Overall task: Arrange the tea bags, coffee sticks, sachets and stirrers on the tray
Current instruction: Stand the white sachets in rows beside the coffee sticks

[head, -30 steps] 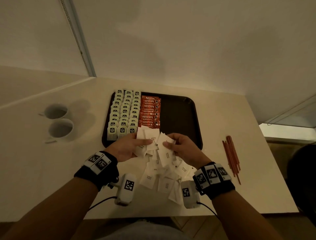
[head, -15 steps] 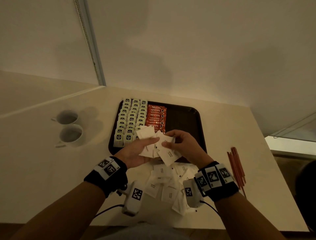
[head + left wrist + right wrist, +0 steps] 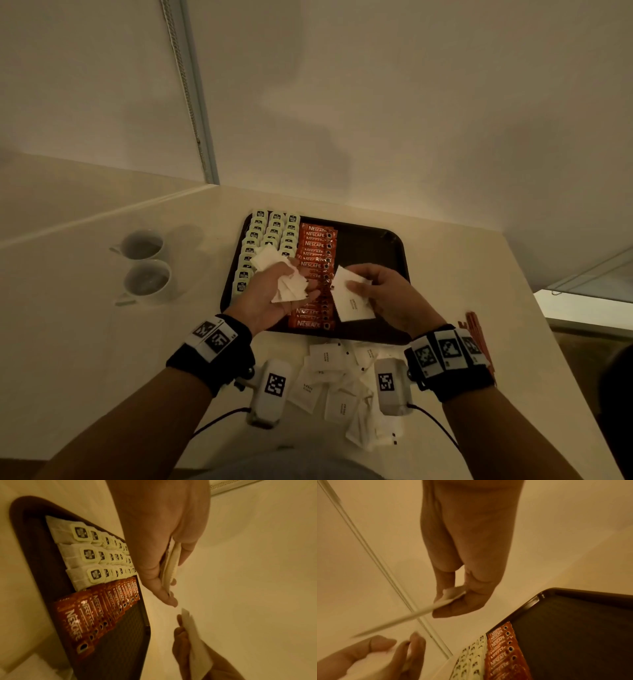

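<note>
A dark tray [image 3: 383,240] [image 3: 25,550] [image 3: 573,628] holds three rows of tea bags [image 3: 274,226] [image 3: 89,553] [image 3: 471,660] on its left and a column of red coffee sticks [image 3: 317,245] [image 3: 96,615] [image 3: 501,653] beside them. Above the tea bags my left hand [image 3: 274,291] [image 3: 163,547] grips a bunch of white sachets [image 3: 274,267] [image 3: 170,566]. My right hand [image 3: 383,294] [image 3: 464,588] pinches one white sachet [image 3: 352,301] [image 3: 426,611] over the tray's middle. Several more sachets [image 3: 342,387] lie loose on the table in front of the tray. Red stirrers [image 3: 476,329] lie to the right.
Two white cups [image 3: 145,260] stand on the table left of the tray. The right half of the tray is bare. The table meets a wall behind and ends close to the right of the stirrers.
My hands have parted: the right one drew a single sachet off to the right, the left kept the bunch. Both now hover farther over the tray.
</note>
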`<state>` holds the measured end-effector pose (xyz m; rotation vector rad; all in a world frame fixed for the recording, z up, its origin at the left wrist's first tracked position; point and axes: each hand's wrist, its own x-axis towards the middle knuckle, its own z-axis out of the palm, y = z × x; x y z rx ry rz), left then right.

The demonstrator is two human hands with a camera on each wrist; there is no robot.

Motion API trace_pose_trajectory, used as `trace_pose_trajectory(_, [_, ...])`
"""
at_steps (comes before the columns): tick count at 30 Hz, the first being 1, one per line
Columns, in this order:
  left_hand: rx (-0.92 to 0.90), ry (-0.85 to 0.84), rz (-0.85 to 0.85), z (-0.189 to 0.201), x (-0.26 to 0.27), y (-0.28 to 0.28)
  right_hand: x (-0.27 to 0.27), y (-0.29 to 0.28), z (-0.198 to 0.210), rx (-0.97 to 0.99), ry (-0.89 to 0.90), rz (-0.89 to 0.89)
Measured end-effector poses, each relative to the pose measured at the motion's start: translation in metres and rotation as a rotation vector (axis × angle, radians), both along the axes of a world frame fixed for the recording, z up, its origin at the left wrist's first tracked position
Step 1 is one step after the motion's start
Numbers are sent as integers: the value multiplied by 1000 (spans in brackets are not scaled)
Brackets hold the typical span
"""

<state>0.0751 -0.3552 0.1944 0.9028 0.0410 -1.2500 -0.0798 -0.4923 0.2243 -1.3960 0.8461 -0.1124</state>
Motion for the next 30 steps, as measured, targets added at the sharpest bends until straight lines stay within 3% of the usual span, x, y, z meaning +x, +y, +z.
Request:
trace_pose_trajectory(5, [-7,-229,-274,15,-15,-7,28,2,12,31,-237,-186])
trace_pose_trajectory(8, [-34,-276,-165,22,-22,-22,44,6,15,70,-326,-237])
trace_pose_trajectory(11, [-32,-207,-10,27,-13,-29,49,4,15,48,-347,-197])
trace_pose_trajectory(15, [-52,-133,-18,26,1,-25,47,-3,19,-102,-303,-157])
trace_pose_trajectory(19, [-68,-95,49,24,13,-25,45,-15,26,-99,-317,-160])
trace_pose_trajectory(24, [-81,-228,-62,31,26,-29,46,-25,29,-27,-333,-59])
trace_pose_trajectory(30, [-64,-427,-172,37,20,-43,51,-24,27,-134,-401,18])
